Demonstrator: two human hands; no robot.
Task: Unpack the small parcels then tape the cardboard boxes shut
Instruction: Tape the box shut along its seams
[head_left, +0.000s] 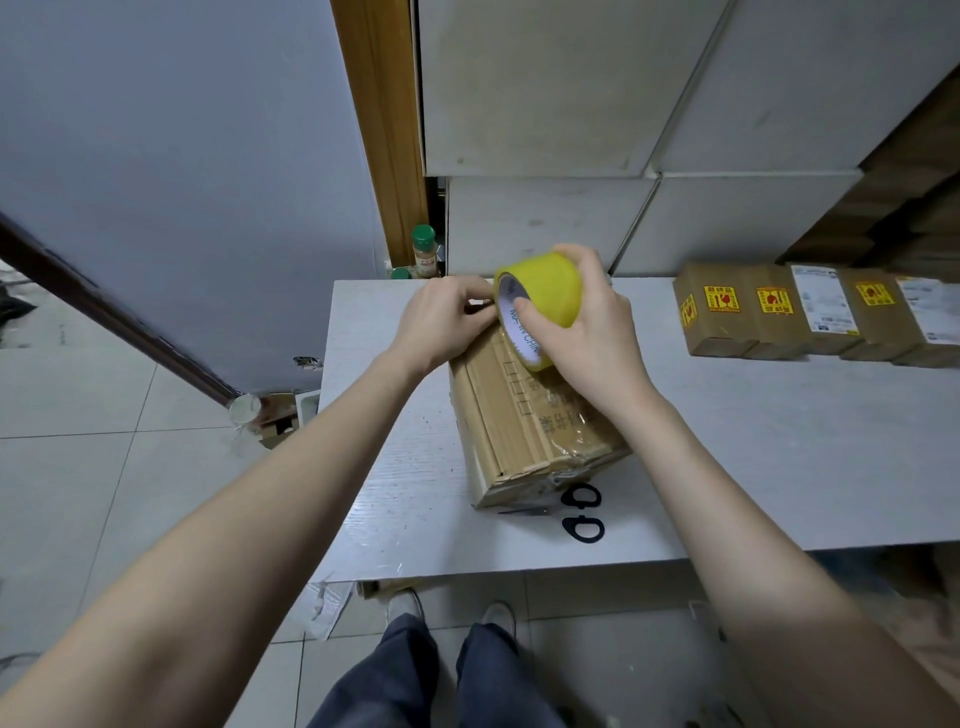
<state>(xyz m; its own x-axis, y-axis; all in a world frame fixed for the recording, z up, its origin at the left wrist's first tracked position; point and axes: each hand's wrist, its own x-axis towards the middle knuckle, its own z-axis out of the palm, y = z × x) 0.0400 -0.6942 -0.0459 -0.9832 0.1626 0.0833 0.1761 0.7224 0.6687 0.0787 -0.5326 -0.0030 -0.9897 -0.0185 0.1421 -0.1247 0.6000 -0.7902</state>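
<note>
A closed cardboard box (535, 415) lay on the white table (779, 441), its contents hidden. The right hand (587, 332) curled around a yellow tape roll (540, 296), holding it against the far end of the box top. The left hand (447, 322) pinched at the roll's edge, fingertips together, apparently on the tape end. Black scissors (583, 514) lay just beside the box's near end. Small brown parcels (810, 312) stood in a row, well apart to the right.

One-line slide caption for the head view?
Right hand grips yellow tape roll over cardboard box; left hand pinches tape end.
</note>
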